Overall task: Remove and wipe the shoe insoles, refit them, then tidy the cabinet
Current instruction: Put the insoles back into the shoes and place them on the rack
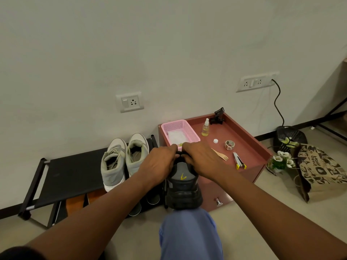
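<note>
A black shoe (183, 186) with a grey heel panel and a yellow mark stands heel-up on my knee (187, 233), in front of the cabinet. My left hand (159, 162) and my right hand (201, 160) both grip the shoe's top opening, fingers curled over its rim. Its insole is hidden. A pair of grey and white sneakers (123, 158) sits on the black shoe rack (69, 175). On the red-brown cabinet (242, 147) stand a pink basket (179, 132) holding a white cloth and a small spray bottle (205, 127).
The cabinet top also carries a bottle cap (216, 141), tape roll (229, 144), wooden fork (221, 154), stapler (238, 161) and black clip stand (217, 116). More shoes sit under the rack. A paper bag (323, 169), flowers and a black basket stand at the right.
</note>
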Motion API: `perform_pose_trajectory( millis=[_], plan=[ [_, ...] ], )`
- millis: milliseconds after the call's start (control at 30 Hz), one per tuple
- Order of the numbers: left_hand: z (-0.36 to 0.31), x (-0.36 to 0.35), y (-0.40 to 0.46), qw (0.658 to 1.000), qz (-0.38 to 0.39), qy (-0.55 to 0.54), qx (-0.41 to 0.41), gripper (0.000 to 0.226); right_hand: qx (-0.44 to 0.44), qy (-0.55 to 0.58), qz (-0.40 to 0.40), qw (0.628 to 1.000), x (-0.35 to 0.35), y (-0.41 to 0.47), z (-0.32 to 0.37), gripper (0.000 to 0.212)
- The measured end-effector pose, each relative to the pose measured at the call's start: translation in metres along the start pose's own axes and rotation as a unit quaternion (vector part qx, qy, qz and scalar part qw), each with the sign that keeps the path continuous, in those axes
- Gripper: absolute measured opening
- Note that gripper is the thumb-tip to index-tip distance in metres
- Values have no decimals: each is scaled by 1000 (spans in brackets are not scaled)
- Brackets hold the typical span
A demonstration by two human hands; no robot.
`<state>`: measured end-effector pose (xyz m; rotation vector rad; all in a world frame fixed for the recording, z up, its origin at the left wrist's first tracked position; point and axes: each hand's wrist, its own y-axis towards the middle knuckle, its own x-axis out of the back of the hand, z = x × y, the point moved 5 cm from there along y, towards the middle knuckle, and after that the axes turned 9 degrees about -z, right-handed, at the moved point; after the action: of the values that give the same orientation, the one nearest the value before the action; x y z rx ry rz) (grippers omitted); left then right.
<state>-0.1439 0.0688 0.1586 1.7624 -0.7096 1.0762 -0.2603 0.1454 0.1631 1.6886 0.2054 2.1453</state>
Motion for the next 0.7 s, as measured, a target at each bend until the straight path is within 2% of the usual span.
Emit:
perform_pose_trajectory(
  millis=[233, 300, 400, 467, 533, 567, 633, 700],
  plan=[
    [4, 0, 15, 996, 87, 5, 8, 26, -4, 30, -24, 999, -3, 1, -6, 7],
    [8, 0, 16, 994, 105, -18, 8, 27, -31, 72, -8, 997, -3, 0, -11, 19],
    [25, -3, 11, 974, 97, -175, 103, 35, -113, 181, 38, 976, -2, -2, -23, 20],
    [36, -2, 4, 932, 55, -292, 209, 35, -166, 234, 36, 957, -3, -4, -34, 22],
    [39, -3, -6, 883, 30, -368, 289, 36, -180, 218, 38, 958, -6, -5, -41, 29],
    [39, -5, -10, 877, 25, -373, 301, 36, -178, 197, 41, 963, -8, -6, -42, 32],
    [44, -12, -15, 897, 24, -336, 287, 30, -188, 170, 37, 967, -11, -8, -43, 32],
    [47, -18, -20, 896, 25, -337, 288, 24, -200, 163, 23, 966, -11, -8, -43, 28]
  ],
)
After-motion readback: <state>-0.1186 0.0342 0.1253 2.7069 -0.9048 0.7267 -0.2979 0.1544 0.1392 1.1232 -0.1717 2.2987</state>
